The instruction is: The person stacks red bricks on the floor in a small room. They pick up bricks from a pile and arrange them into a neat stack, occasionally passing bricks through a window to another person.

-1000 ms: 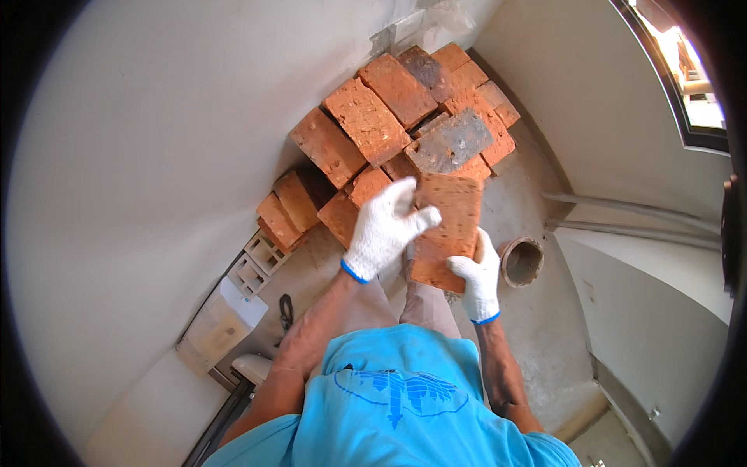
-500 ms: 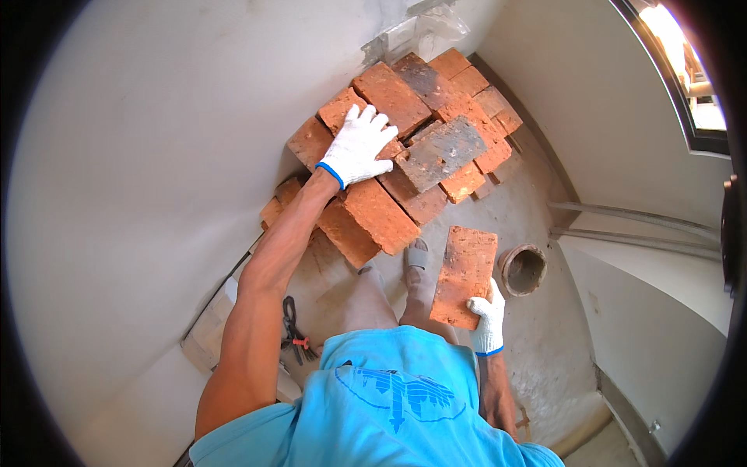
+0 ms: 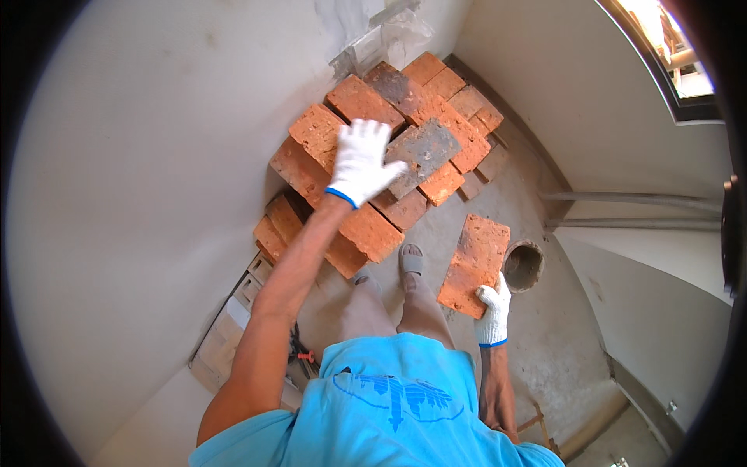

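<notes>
In a white knit glove with a blue cuff, my right hand (image 3: 493, 311) grips an orange-red brick (image 3: 475, 265) by its near right edge, thumb on top. The fingers beneath the brick are hidden. My left hand (image 3: 362, 159), gloved the same way, is over the stack of bricks with its fingers stretched out and nothing in it. I cannot tell whether it touches the bricks below. Just right of that hand lies a grey-black brick (image 3: 424, 156) on top of the stack. A red brick (image 3: 317, 134) lies to its left, and another (image 3: 364, 103) lies beyond it.
A round bucket (image 3: 524, 265) stands on the floor right of the held brick. Walls close in at left and right, with a window (image 3: 685, 70) at the upper right. Pipes (image 3: 638, 201) run along the right wall. Red-handled pliers (image 3: 303, 356) lie near my left elbow.
My left hand has shifted slightly right and nearer over the stack, uncovering the brick on its left. The brick in my right hand has tilted and risen a little. The view has shifted slightly.
</notes>
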Demonstrator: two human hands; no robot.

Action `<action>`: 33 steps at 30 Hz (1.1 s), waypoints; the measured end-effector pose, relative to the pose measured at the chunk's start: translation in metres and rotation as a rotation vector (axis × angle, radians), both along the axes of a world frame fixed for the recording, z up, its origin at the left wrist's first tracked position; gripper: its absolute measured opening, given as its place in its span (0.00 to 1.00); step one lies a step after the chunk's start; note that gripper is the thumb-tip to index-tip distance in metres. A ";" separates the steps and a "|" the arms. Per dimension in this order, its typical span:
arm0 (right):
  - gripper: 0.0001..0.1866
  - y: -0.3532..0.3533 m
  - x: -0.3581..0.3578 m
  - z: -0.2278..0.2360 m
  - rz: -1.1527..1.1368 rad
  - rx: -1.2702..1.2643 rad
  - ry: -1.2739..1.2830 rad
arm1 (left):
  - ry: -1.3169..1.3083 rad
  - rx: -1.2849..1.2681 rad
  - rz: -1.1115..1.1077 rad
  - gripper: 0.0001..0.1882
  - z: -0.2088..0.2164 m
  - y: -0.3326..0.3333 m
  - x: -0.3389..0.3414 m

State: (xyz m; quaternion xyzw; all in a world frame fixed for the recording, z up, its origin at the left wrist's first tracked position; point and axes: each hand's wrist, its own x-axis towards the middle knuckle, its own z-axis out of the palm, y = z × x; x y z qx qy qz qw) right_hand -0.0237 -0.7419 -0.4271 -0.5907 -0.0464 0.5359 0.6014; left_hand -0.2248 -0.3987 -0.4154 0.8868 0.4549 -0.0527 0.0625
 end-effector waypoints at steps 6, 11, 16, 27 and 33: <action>0.42 -0.014 -0.009 -0.004 -0.018 0.001 0.084 | -0.046 -0.094 0.147 0.66 -0.025 -0.031 0.073; 0.39 -0.025 -0.017 -0.005 0.007 -0.029 0.076 | -0.049 -0.139 0.231 0.66 -0.036 -0.026 0.078; 0.39 -0.031 -0.015 -0.008 0.012 -0.041 0.048 | -0.178 -0.270 0.377 0.67 -0.015 -0.029 0.063; 0.41 0.064 0.037 0.014 0.286 -0.037 -0.270 | -0.700 -0.410 0.751 0.63 0.025 -0.174 -0.110; 0.39 0.201 0.051 0.007 0.586 0.118 -0.553 | -0.480 -0.447 1.114 0.62 0.042 -0.256 -0.187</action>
